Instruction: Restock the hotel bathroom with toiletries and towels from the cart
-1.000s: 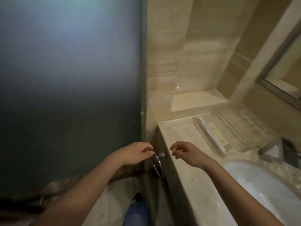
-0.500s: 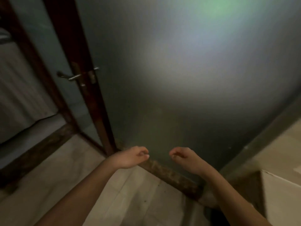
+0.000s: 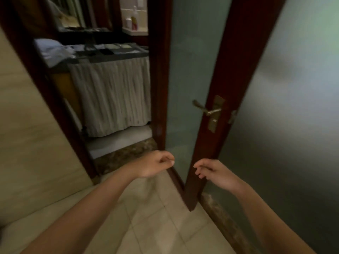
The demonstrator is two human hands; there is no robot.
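We cannot tell what lies in the top trays (image 3: 110, 49) of the cart (image 3: 110, 92), upper left of the frame: too blurred. The door post (image 3: 158, 70) hides its right side. The bottles (image 3: 134, 22) on the shelf (image 3: 135, 32) at the top are too small to read. Our forearms (image 3: 82, 213) run off the bottom edge.

Illumination is dim, with a warm cast. The frosted glass panel (image 3: 297, 99) at right carries a broad, diffuse bright patch, tinted green toward the top. The far cart (image 3: 110, 92) is soft and low in contrast. Motion blur smears the left wall (image 3: 27, 125) and the near floor tiles (image 3: 156, 226). Wide-angle distortion slants the door frame (image 3: 236, 70).
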